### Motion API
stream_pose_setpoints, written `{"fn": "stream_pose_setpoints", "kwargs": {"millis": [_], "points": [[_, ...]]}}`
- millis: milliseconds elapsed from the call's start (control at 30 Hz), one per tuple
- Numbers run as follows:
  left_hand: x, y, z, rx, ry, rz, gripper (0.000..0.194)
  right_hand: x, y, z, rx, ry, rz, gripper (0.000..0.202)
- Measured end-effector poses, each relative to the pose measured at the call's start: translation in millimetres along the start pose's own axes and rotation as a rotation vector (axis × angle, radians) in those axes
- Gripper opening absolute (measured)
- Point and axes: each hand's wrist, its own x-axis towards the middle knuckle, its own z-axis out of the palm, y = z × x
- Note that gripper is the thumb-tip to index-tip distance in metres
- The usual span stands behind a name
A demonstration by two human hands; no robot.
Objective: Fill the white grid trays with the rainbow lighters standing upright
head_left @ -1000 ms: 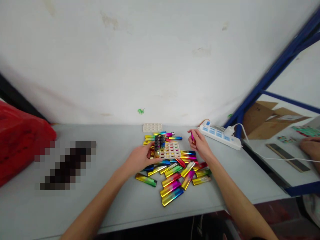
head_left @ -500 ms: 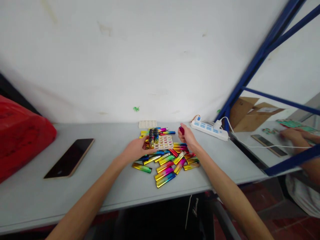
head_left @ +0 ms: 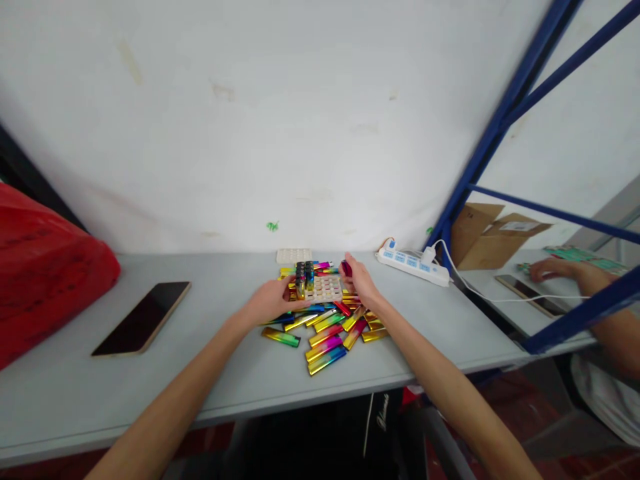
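My left hand (head_left: 273,299) grips the left end of a white tray (head_left: 325,289) with rows of holes. Several lighters (head_left: 305,277) with black tops stand upright in the tray's left part, beside my fingers. My right hand (head_left: 357,280) is closed around a dark red or purple lighter (head_left: 346,269), just right of the tray. Many shiny lighters (head_left: 325,348) in yellow, green, pink, blue and red lie loose on the grey table below and behind the tray. A second white tray (head_left: 293,255) lies by the wall.
A phone (head_left: 143,319) and a red bag (head_left: 45,273) are on the left. To the right are a power strip (head_left: 414,265), a blue metal frame (head_left: 480,160) and a cardboard box (head_left: 487,237). Beyond the frame, another person's hand (head_left: 553,269) is near a second phone (head_left: 530,295).
My right hand has moved left with its lighter, closer to the tray. My left hand still holds the tray. The view has shifted slightly.
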Motion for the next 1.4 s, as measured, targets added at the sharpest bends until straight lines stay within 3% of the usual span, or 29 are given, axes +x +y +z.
{"fn": "stream_pose_setpoints", "kwargs": {"millis": [200,400,500,767,1100,1200,1400], "points": [[0.0,0.3,0.7,-0.001,0.016,0.010,0.074,-4.3,-7.3,5.5,-0.102,-0.138,-0.168,0.051],[-0.9,0.4,1.1,-0.027,0.019,0.024,0.071,-17.6,-11.5,6.1,-0.609,-0.030,-0.562,0.035],[-1.1,-0.5,1.4,-0.021,0.020,0.031,0.070,-22.1,-12.3,8.8,-0.720,-0.041,-0.570,0.036],[-1.5,0.9,1.3,0.003,0.019,0.019,0.070,-11.9,2.1,19.6,-0.716,-0.071,-0.552,0.027],[-1.7,3.3,0.8,0.015,0.032,0.023,0.067,-8.6,1.3,35.8,-1.198,-0.099,-0.682,0.041],[-1.8,4.6,-0.6,0.013,0.025,0.019,0.067,-8.5,-6.1,21.5,-1.212,-0.054,-0.673,0.041],[-1.4,8.1,-3.8,0.065,-0.001,-0.040,0.072,10.2,5.2,-41.5,-1.146,0.073,-0.586,0.028]]}}
